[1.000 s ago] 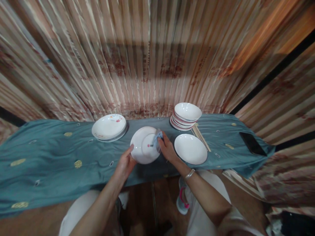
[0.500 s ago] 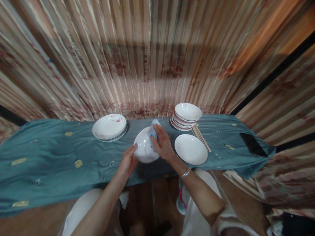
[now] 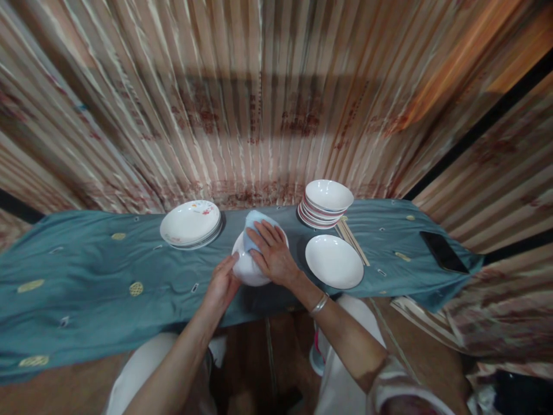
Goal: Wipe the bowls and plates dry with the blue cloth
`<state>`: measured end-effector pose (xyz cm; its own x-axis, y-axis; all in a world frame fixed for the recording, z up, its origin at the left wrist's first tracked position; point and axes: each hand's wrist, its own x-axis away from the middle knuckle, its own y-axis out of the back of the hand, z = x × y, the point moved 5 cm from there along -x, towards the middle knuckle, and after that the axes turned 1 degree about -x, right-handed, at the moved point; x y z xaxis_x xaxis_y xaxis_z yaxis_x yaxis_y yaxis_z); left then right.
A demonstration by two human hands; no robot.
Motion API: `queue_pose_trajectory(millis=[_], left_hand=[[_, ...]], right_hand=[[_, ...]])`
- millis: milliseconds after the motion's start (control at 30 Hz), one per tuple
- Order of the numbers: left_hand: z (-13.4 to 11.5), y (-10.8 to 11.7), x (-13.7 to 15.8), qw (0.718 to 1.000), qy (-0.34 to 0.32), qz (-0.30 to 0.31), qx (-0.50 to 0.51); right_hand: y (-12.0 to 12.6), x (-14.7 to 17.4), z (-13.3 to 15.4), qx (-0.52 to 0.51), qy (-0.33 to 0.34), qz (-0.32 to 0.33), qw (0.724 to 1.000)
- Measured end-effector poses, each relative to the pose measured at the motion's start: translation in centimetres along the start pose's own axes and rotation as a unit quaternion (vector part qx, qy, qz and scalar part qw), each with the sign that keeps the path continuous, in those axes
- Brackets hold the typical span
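My left hand (image 3: 223, 282) grips the near left edge of a white plate (image 3: 247, 270), thumb on top, and holds it above the table. My right hand (image 3: 275, 253) presses a light blue cloth (image 3: 252, 221) onto the plate's upper face, fingers laid over the cloth. Much of the plate is hidden under the cloth and hand. To the right of my right hand lies a white shallow dish (image 3: 334, 262) with a thin dark rim.
Stacked plates (image 3: 190, 223) with a floral print stand at the left. A stack of bowls (image 3: 327, 199) is at the back right, with chopsticks (image 3: 353, 241) beside it. A black phone (image 3: 443, 252) lies on the green tablecloth (image 3: 99, 276). A curtain (image 3: 259, 98) hangs behind.
My right hand and the cloth have slid left across the plate, from its right side to its upper middle. My left hand keeps its hold on the edge.
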<state>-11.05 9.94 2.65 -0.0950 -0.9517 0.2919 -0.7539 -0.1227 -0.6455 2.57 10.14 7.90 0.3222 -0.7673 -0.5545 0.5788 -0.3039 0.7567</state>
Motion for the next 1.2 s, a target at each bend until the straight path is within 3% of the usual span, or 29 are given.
queue_pose_trajectory(millis=[167, 433, 667, 867, 1200], left_hand=[[0.1, 0.3, -0.1, 1.000, 0.012, -0.010, 0.005], [0.5, 1.2, -0.4, 0.996, 0.057, -0.056, 0.033], [0.7, 1.8, -1.0, 0.994, 0.087, -0.046, 0.052], [1.1, 2.5, -1.3, 0.990, 0.092, -0.087, 0.055], [1.0, 2.4, -1.8, 0.988, 0.089, -0.106, 0.064]], right_hand=[[0.0, 0.0, -3.2, -0.051, -0.052, -0.047, 0.996], [-2.6, 2.1, -6.3, -0.116, -0.134, -0.079, 0.981], [-4.4, 5.0, -6.3, -0.103, -0.191, -0.057, 0.974], [-5.0, 7.3, -5.6, -0.096, -0.188, -0.032, 0.977], [-5.1, 10.2, -3.6, -0.083, -0.169, 0.030, 0.982]])
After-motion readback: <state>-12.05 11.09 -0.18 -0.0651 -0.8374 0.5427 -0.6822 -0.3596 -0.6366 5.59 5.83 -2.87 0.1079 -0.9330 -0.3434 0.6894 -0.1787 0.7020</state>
